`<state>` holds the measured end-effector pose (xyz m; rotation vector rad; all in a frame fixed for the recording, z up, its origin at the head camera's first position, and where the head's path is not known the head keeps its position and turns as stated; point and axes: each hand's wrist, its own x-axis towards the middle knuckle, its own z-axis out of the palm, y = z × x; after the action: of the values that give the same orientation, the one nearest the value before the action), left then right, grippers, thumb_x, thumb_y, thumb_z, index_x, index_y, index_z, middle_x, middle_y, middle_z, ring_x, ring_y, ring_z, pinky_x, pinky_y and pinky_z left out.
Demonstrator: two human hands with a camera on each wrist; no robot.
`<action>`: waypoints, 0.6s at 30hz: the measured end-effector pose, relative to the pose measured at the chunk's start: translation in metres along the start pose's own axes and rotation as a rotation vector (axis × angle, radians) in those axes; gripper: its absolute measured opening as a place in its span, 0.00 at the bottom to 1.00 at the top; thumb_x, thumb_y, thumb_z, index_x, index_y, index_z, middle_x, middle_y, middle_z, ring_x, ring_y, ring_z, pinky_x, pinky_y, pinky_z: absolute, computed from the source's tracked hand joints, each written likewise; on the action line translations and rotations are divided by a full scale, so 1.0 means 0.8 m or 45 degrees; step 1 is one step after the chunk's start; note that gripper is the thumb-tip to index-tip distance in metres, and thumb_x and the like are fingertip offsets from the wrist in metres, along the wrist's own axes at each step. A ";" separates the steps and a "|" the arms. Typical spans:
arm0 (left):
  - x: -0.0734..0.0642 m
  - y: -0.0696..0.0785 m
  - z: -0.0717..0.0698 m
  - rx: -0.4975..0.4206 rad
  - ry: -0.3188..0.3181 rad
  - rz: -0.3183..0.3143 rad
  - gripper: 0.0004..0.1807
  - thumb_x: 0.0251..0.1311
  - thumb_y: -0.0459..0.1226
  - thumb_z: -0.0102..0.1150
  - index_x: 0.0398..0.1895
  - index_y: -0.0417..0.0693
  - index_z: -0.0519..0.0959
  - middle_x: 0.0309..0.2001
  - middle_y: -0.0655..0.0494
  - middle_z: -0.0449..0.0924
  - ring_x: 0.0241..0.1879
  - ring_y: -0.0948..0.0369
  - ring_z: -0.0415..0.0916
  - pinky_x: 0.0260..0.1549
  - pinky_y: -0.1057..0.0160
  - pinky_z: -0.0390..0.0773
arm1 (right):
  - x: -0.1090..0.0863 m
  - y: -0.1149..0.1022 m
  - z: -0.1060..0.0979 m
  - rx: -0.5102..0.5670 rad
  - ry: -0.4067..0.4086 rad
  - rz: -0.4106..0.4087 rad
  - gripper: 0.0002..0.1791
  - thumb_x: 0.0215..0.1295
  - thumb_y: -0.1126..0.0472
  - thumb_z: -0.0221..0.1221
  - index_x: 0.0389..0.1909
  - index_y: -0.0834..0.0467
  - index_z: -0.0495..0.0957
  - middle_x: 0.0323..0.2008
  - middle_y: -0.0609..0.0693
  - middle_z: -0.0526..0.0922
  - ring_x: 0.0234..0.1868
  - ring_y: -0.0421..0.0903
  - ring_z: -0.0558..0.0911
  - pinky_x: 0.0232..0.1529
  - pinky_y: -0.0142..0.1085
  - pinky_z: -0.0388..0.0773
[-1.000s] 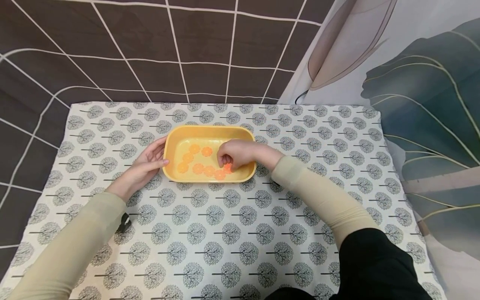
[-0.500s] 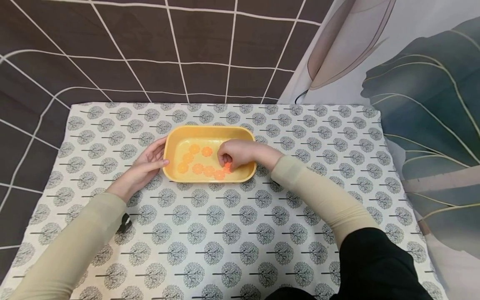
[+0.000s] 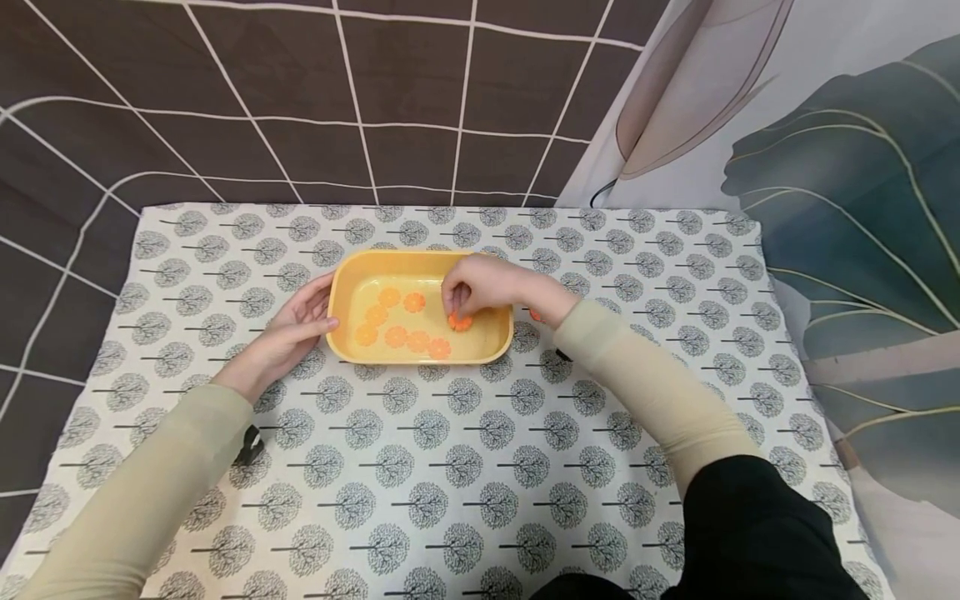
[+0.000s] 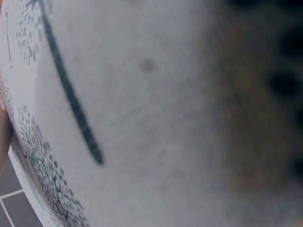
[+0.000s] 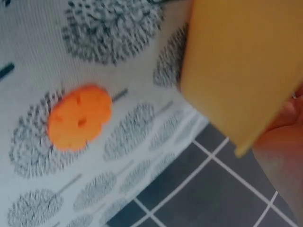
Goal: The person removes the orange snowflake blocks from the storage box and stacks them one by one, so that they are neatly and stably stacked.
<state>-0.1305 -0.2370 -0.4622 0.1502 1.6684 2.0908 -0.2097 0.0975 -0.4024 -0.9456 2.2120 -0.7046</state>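
Observation:
A yellow oblong tub [image 3: 352, 265] stands on the tablecloth with several orange flower-shaped slices [image 3: 414, 302] lying on its floor. My left hand [image 3: 288, 329] holds the tub's left end, thumb tip at the rim and fingers along the outer wall. Over the tub's right part, the fingers of my right hand [image 3: 483, 283] pinch one orange flower-shaped slice [image 3: 460, 322]. Another orange slice [image 5: 79, 118], scalloped and with small slots, lies on the cloth outside the tub in the right wrist view. The left wrist view shows mostly blurred cloth.
A white tablecloth [image 3: 420, 508] printed with dark trees covers the table. Behind rises a dark wall covering [image 3: 405, 83] with white grid lines. Patterned fabric [image 3: 862, 208] hangs at the right. A small black object [image 3: 251, 446] sits under the left wrist.
My right hand has lifted slightly up and right, bringing a slice away from the row near the tub's front. The slice outside the tub now shows beside my wrist. My left hand stays still.

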 end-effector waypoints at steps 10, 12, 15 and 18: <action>0.001 -0.005 -0.005 0.002 0.000 -0.005 0.44 0.68 0.25 0.60 0.85 0.49 0.54 0.88 0.45 0.40 0.86 0.52 0.44 0.81 0.69 0.61 | -0.035 0.010 -0.032 0.096 0.182 0.003 0.06 0.60 0.71 0.73 0.38 0.64 0.89 0.39 0.57 0.92 0.38 0.46 0.89 0.44 0.30 0.90; 0.001 -0.005 -0.005 0.003 0.004 -0.016 0.44 0.68 0.25 0.60 0.85 0.50 0.54 0.88 0.46 0.40 0.86 0.53 0.44 0.80 0.70 0.62 | -0.044 0.015 -0.036 0.108 0.208 0.004 0.07 0.60 0.72 0.73 0.39 0.64 0.89 0.39 0.58 0.92 0.38 0.45 0.90 0.44 0.30 0.90; 0.001 -0.005 -0.005 0.014 -0.002 -0.011 0.44 0.69 0.25 0.59 0.85 0.48 0.53 0.88 0.45 0.40 0.86 0.51 0.42 0.81 0.69 0.61 | -0.060 0.023 -0.042 0.141 0.244 0.024 0.07 0.60 0.72 0.72 0.40 0.65 0.89 0.40 0.59 0.93 0.37 0.44 0.89 0.43 0.28 0.90; 0.001 -0.004 -0.005 0.034 -0.005 -0.009 0.44 0.69 0.25 0.59 0.85 0.47 0.52 0.87 0.44 0.39 0.87 0.49 0.40 0.82 0.69 0.59 | -0.076 0.032 -0.047 0.177 0.284 0.044 0.07 0.61 0.72 0.72 0.40 0.65 0.89 0.39 0.58 0.93 0.36 0.40 0.88 0.42 0.27 0.89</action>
<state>-0.1316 -0.2395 -0.4664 0.1572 1.6929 2.0623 -0.2142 0.1683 -0.3744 -0.7901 2.3285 -0.9748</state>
